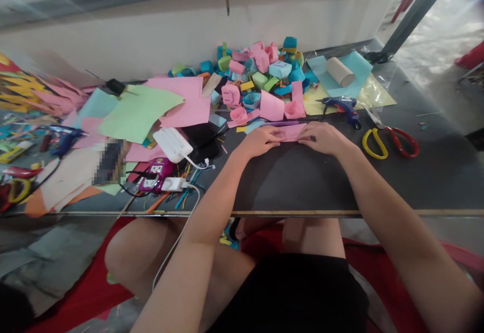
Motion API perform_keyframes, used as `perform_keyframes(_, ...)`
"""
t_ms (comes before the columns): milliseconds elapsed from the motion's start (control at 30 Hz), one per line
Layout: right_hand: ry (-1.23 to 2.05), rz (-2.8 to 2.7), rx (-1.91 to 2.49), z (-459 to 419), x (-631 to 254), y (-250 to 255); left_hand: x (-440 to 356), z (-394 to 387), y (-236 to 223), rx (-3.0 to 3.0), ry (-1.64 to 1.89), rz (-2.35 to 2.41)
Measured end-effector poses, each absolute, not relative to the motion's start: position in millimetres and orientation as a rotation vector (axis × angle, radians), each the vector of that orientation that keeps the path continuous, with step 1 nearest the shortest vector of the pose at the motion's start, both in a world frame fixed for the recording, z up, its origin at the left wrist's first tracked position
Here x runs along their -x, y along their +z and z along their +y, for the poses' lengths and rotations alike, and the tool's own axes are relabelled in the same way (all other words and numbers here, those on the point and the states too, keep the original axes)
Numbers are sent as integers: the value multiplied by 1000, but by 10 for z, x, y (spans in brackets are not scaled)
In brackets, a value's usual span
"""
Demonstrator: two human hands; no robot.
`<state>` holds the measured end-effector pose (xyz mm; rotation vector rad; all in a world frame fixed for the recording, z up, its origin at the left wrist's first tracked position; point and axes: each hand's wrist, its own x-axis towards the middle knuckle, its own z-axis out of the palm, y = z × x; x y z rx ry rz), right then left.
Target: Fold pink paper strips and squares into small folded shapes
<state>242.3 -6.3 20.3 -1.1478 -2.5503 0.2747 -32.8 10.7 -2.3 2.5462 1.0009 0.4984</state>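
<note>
A strip of pink paper (290, 132) lies on the dark tabletop between my hands. At its left end, my left hand (260, 141) pinches the paper with bent fingers. My right hand (321, 137) closes on the right end, thumb and fingertips pressed to it. Just behind the strip lies a purple pen (282, 123). Beyond that stand folded pink paper pieces (272, 106), and a heap of small folded paper shapes in pink, blue, green and yellow (260, 63) rises against the wall.
To the right lie scissors (385, 133) with yellow and red handles and a blue glue gun (344, 106). A cardboard tube (340, 72) rests on blue paper. Leftward are green sheets (139, 108), a white power bank (173, 145), a purple power strip (157, 171) and cables along the table's front edge (295, 213).
</note>
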Motion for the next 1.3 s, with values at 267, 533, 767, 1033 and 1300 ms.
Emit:
perform_keyframes(267,577,-2381,1304,-8,-2386,178,369,126,24,-2335,586,995)
perform_keyframes(533,569,-2171,1681,-11,-2356,200,277,103,12,-2093,779,1339)
perform_keyframes(767,434,-2123,1743,-7,-2329,137,253,111,-50,-2128,764,1485)
perform_keyframes(1033,451,-2011,1753,-20,-2299,44,281,111,-206,-2198,886,1465)
perform_keyframes(1300,447,-1972,1792,-46,-2259,50,221,-250,-97,-2357,840,1609)
